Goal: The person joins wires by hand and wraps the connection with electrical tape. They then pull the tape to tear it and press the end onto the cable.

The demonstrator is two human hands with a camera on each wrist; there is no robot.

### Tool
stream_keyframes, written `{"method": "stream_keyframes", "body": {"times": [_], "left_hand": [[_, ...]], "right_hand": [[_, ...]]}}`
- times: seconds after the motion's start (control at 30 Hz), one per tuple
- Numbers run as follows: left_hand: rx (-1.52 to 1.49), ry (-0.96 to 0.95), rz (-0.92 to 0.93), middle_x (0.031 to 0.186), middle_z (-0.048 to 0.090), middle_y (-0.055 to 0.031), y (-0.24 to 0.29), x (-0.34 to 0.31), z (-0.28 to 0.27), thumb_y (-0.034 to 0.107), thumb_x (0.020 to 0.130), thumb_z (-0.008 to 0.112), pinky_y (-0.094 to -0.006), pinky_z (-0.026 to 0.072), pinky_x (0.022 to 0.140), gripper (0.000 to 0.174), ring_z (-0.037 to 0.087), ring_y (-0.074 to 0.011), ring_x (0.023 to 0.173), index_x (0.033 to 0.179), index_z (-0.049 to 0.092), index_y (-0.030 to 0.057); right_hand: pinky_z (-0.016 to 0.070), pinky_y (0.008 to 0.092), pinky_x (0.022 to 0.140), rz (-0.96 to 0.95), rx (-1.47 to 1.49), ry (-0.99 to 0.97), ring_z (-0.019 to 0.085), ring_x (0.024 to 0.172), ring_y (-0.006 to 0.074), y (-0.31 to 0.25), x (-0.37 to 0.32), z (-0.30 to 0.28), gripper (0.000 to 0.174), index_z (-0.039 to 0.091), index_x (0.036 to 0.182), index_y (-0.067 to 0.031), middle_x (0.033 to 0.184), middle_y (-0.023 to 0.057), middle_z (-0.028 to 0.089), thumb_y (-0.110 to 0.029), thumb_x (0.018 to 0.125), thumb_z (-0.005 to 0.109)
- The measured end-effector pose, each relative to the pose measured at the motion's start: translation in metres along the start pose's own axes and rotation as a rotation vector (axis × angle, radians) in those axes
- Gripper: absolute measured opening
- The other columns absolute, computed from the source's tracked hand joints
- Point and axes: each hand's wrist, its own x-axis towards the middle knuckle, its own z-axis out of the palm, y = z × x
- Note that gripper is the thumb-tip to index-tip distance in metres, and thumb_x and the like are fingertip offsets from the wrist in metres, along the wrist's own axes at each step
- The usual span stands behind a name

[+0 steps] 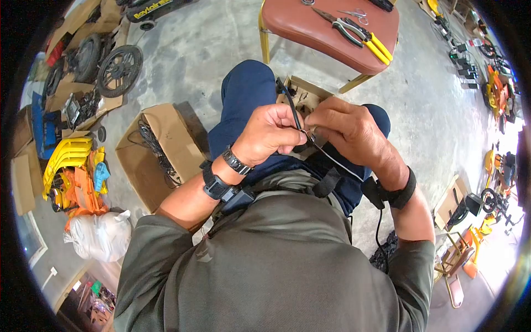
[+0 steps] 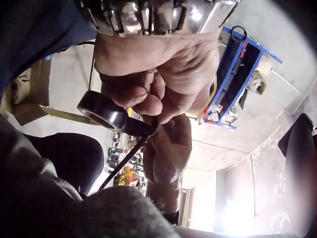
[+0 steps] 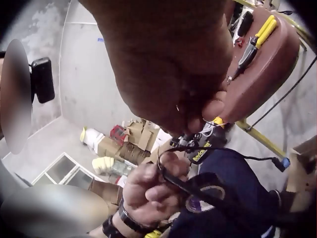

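Observation:
In the head view my left hand [image 1: 271, 133] pinches a black cable [image 1: 290, 99] between thumb and fingers. One end of the cable points up past the knees; a thinner length runs down toward the right forearm. My right hand [image 1: 348, 130] meets it from the other side, thumb and fingertips pinched together at the cable beside the left fingertips. A roll of black tape [image 2: 101, 111] hangs at the left fingers in the left wrist view, a strip of it reaching the cable. From the right wrist, the roll [image 3: 208, 191] shows below the cable, whose far end carries a blue tip [image 3: 282, 163].
Ahead is a brown padded seat [image 1: 326, 33] bearing yellow-handled pliers [image 1: 379, 50], other pliers and scissors. An open cardboard box [image 1: 160, 149] with cables stands at the left, another box [image 1: 310, 88] between the knees. Wheels [image 1: 119, 69] and yellow and orange parts lie farther left.

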Motion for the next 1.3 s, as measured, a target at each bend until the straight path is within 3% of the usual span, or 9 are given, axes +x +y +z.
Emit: {"method": "stream_keyframes", "body": {"times": [0.33,0.43,0.53,0.63,0.73,0.87,0.97,1.13,1.3], "left_hand": [[0.034,0.017,0.005,0.076,0.066,-0.0036,0.001,-0.002,0.001,-0.011,0.079,0.067,-0.0221,0.0396,0.047,0.018,0.055,-0.0081,0.054,0.091,0.065,0.0024],[0.01,0.016,0.038,0.078,0.066,-0.0053,0.001,-0.001,0.005,-0.013,0.079,0.063,-0.0218,0.0392,0.047,0.019,0.055,-0.0088,0.054,0.09,0.065,0.0021],[0.034,0.028,0.082,0.08,0.067,-0.0077,-0.004,0.002,0.0,-0.014,0.08,0.06,-0.0219,0.0396,0.047,0.019,0.054,-0.0094,0.055,0.091,0.064,0.0013],[0.042,0.045,0.044,0.082,0.069,-0.0094,0.0,-0.001,0.0,-0.014,0.08,0.061,-0.0224,0.0404,0.047,0.019,0.055,-0.0092,0.056,0.092,0.064,0.0003],[0.041,0.046,0.035,0.082,0.069,-0.009,-0.003,0.0,-0.004,-0.012,0.08,0.064,-0.0225,0.0406,0.047,0.018,0.055,-0.0091,0.056,0.093,0.064,0.0001],[0.006,-0.003,0.01,0.085,0.07,-0.009,0.0,0.0,-0.004,-0.011,0.079,0.068,-0.0222,0.0403,0.048,0.018,0.056,-0.0092,0.056,0.092,0.065,0.001],[0.034,-0.002,-0.014,0.086,0.07,-0.0093,0.0,-0.001,-0.005,-0.01,0.08,0.069,-0.0223,0.0407,0.048,0.018,0.057,-0.0094,0.056,0.092,0.065,0.0017],[-0.038,0.005,0.008,0.083,0.07,-0.0087,-0.002,-0.001,-0.005,-0.011,0.081,0.067,-0.0226,0.0418,0.049,0.019,0.057,-0.0099,0.057,0.095,0.064,0.0019],[-0.095,-0.032,0.084,0.09,0.071,-0.0111,-0.01,0.003,-0.01,-0.012,0.083,0.067,-0.0221,0.0422,0.049,0.021,0.058,-0.0101,0.059,0.1,0.064,0.0006]], "right_hand": [[0.0516,0.0401,0.063,-0.141,-0.143,-0.098,0.064,0.072,0.0321,-0.007,0.009,-0.006,0.011,0.069,0.088,-0.0033,0.087,0.0112,0.066,-0.003,0.079,0.074],[0.0494,0.0373,0.061,0.141,-0.09,-0.144,0.063,0.07,0.0291,-0.012,0.011,-0.002,0.006,0.067,0.087,-0.0029,0.085,0.0124,0.065,-0.005,0.082,0.071],[0.0522,0.042,0.063,0.268,-0.029,-0.077,0.065,0.069,0.0359,-0.015,0.017,0.001,0.009,0.064,0.081,-0.0005,0.069,0.0155,0.062,-0.008,0.084,0.067],[0.0493,0.0318,0.065,0.316,0.149,-0.074,0.064,0.076,0.0221,-0.009,0.014,-0.004,0.01,0.068,0.094,-0.0015,0.09,0.0112,0.065,-0.002,0.085,0.069],[0.0512,0.0315,0.067,0.215,0.116,-0.019,0.066,0.079,0.0218,-0.017,0.01,-0.014,0.017,0.069,0.099,-0.0019,0.095,0.0091,0.066,0.002,0.082,0.07],[0.0557,0.0363,0.071,-0.096,-0.106,0.011,0.068,0.081,0.0294,-0.003,0.004,-0.001,0.024,0.069,0.099,-0.0039,0.095,0.0105,0.065,0.005,0.078,0.069],[0.0567,0.0387,0.069,-0.133,-0.175,-0.042,0.067,0.079,0.0322,-0.003,0.005,-0.003,0.022,0.069,0.095,-0.0049,0.092,0.0109,0.065,0.003,0.075,0.07],[0.0564,0.0395,0.067,-0.166,-0.267,-0.044,0.067,0.077,0.0304,-0.004,0.007,-0.004,0.018,0.066,0.09,-0.0048,0.088,0.0092,0.064,0.0,0.074,0.072],[0.055,0.0401,0.065,-0.155,-0.291,-0.056,0.065,0.076,0.0301,-0.003,0.009,-0.003,0.017,0.065,0.09,-0.0041,0.085,0.0087,0.062,-0.002,0.076,0.073]]}}
